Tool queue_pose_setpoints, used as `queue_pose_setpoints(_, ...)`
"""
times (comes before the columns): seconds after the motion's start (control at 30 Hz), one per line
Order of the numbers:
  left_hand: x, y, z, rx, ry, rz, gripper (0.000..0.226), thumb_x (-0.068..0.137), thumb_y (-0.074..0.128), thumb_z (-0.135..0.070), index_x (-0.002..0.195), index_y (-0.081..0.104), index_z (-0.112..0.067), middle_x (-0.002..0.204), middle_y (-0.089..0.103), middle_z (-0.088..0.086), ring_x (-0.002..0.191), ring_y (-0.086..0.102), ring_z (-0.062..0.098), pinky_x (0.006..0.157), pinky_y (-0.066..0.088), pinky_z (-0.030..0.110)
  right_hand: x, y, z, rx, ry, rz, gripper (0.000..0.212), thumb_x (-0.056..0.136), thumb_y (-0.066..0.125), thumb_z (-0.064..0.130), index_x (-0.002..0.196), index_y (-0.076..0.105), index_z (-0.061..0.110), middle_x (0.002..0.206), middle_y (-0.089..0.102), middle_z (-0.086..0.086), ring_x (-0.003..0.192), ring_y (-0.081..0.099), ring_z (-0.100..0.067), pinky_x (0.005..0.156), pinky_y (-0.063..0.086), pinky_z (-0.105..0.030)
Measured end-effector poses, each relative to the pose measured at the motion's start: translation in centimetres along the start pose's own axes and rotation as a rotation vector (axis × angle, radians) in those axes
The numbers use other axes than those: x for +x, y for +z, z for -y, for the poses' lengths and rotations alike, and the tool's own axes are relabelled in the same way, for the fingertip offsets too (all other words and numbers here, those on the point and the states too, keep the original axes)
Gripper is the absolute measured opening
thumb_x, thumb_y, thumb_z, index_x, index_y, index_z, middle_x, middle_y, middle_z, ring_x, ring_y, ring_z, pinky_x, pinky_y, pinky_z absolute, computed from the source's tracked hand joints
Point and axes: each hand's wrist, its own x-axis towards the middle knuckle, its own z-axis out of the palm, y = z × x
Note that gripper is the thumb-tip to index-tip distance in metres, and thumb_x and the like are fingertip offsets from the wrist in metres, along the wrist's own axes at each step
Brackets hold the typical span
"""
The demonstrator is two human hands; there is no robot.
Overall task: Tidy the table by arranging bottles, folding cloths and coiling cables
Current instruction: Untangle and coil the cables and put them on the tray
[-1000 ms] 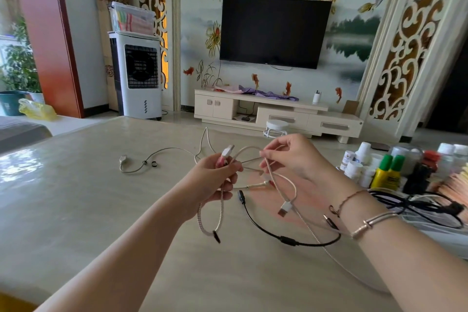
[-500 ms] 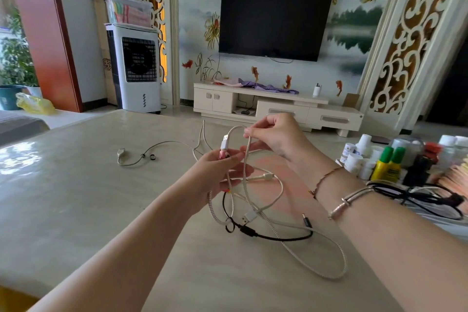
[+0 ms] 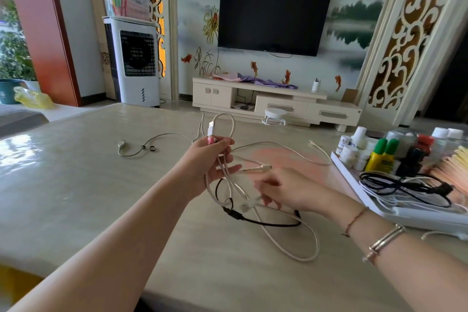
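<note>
A home living room. We see a wall-mounted flat television (image 3: 274,16) on a wall painted with flowers, fish and a misty landscape, above a low cream media cabinet (image 3: 276,102) with drawers and cloth lying on top. Carved scrollwork panels (image 3: 410,33) flank the wall. At left we note a standing air cooler (image 3: 134,63) with a plastic storage box (image 3: 126,2) on it, a red door frame (image 3: 40,28) and a potted plant (image 3: 12,58). In the foreground we see a glossy beige desk (image 3: 76,197) carrying a tray (image 3: 374,197) of household bottles and charging cables.
</note>
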Motion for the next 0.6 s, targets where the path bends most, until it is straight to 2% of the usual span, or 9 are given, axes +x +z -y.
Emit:
queue_pose_setpoints(0.07, 0.0, 0.0, -0.1, -0.038, 0.026, -0.026, 0.01, 0.096, 0.051, -0.008, 0.098, 0.057, -0.001, 0.07, 0.05, 0.004, 0.054, 0.048, 0.01, 0.066, 0.06, 0.035, 0.0, -1.0, -0.8, 0.007, 0.033, -0.091, 0.042, 0.096, 0.051, 0.038, 0.058, 0.053, 0.02, 0.054, 0.058, 0.007, 0.048, 0.052, -0.003, 0.051, 0.037, -0.013)
queue_pose_setpoints(0.13, 0.0, -0.1, -0.3, -0.071, 0.062, -0.057, 0.009, 0.097, 0.05, -0.009, 0.096, 0.057, -0.002, 0.07, 0.049, 0.004, 0.051, 0.044, 0.008, 0.057, 0.055, 0.028, -0.1, -2.3, -1.7, -0.001, 0.082, -0.104, 0.039, 0.091, 0.058, 0.033, 0.056, 0.047, 0.02, 0.054, 0.05, 0.009, 0.052, 0.047, -0.008, 0.054, 0.035, -0.021)
queue_pose_setpoints(0.23, -0.2, -0.1, -0.7, -0.138, 0.106, -0.077, 0.008, 0.097, 0.05, -0.008, 0.097, 0.056, -0.003, 0.069, 0.048, 0.003, 0.048, 0.041, 0.007, 0.047, 0.047, 0.022, -0.4, -3.1, -2.8, -0.247, 0.181, 0.021, 0.025, 0.085, 0.062, 0.027, 0.063, 0.051, 0.021, 0.064, 0.056, 0.009, 0.064, 0.05, -0.009, 0.058, 0.034, -0.022)
queue_pose_setpoints(0.3, -0.2, 0.0, -0.8, -0.18, 0.131, -0.079, 0.007, 0.097, 0.05, -0.008, 0.097, 0.055, -0.003, 0.07, 0.048, 0.003, 0.046, 0.04, 0.006, 0.045, 0.044, 0.021, -0.6, -2.9, -3.0, -0.398, 0.192, -0.016, 0.013, 0.086, 0.058, 0.029, 0.073, 0.058, 0.026, 0.079, 0.062, 0.012, 0.084, 0.056, -0.009, 0.068, 0.035, -0.024)
queue_pose_setpoints(0.33, -0.2, 0.0, -0.8, -0.197, 0.142, -0.079, 0.007, 0.097, 0.05, -0.008, 0.096, 0.055, -0.003, 0.07, 0.048, 0.003, 0.046, 0.04, 0.006, 0.045, 0.044, 0.021, -0.6, -2.7, -2.8, -0.377, 0.167, -0.077, 0.015, 0.088, 0.057, 0.034, 0.076, 0.061, 0.026, 0.082, 0.061, 0.012, 0.089, 0.056, -0.01, 0.072, 0.035, -0.025)
queue_pose_setpoints(0.4, -0.2, 0.1, -0.8, -0.223, 0.157, -0.077, 0.007, 0.096, 0.051, -0.009, 0.098, 0.055, -0.003, 0.07, 0.048, 0.003, 0.046, 0.041, 0.006, 0.046, 0.045, 0.021, -0.8, -2.2, -1.5, -0.112, 0.121, -0.144, 0.034, 0.088, 0.055, 0.054, 0.078, 0.066, 0.023, 0.08, 0.06, 0.01, 0.08, 0.055, -0.01, 0.07, 0.039, -0.028)
queue_pose_setpoints(0.47, -0.2, 0.1, -0.8, -0.235, 0.175, -0.073, 0.009, 0.096, 0.052, -0.01, 0.1, 0.056, -0.003, 0.07, 0.049, 0.003, 0.047, 0.043, 0.006, 0.049, 0.047, 0.022, -0.7, -1.5, 0.6, 0.074, 0.087, -0.084, 0.054, 0.077, 0.053, 0.071, 0.081, 0.068, 0.019, 0.078, 0.061, 0.008, 0.071, 0.054, -0.008, 0.068, 0.043, -0.026)
queue_pose_setpoints(0.53, -0.2, 0.1, -0.9, -0.246, 0.196, -0.08, 0.01, 0.096, 0.052, -0.011, 0.101, 0.056, -0.003, 0.069, 0.05, 0.002, 0.048, 0.044, 0.007, 0.053, 0.049, 0.024, -0.4, -0.6, 2.2, 0.006, 0.031, -0.044, 0.05, 0.073, 0.06, 0.07, 0.084, 0.066, 0.022, 0.081, 0.063, 0.011, 0.072, 0.056, -0.005, 0.07, 0.048, -0.025)
queue_pose_setpoints(0.6, -0.2, 0.0, -1.1, -0.271, 0.225, -0.096, 0.008, 0.097, 0.052, -0.01, 0.099, 0.056, -0.004, 0.069, 0.05, 0.002, 0.048, 0.045, 0.008, 0.055, 0.051, 0.025, 0.0, 0.0, 3.2, -0.068, 0.006, -0.064, 0.029, 0.077, 0.067, 0.051, 0.084, 0.063, 0.023, 0.085, 0.063, 0.008, 0.077, 0.059, -0.009, 0.069, 0.049, -0.027)
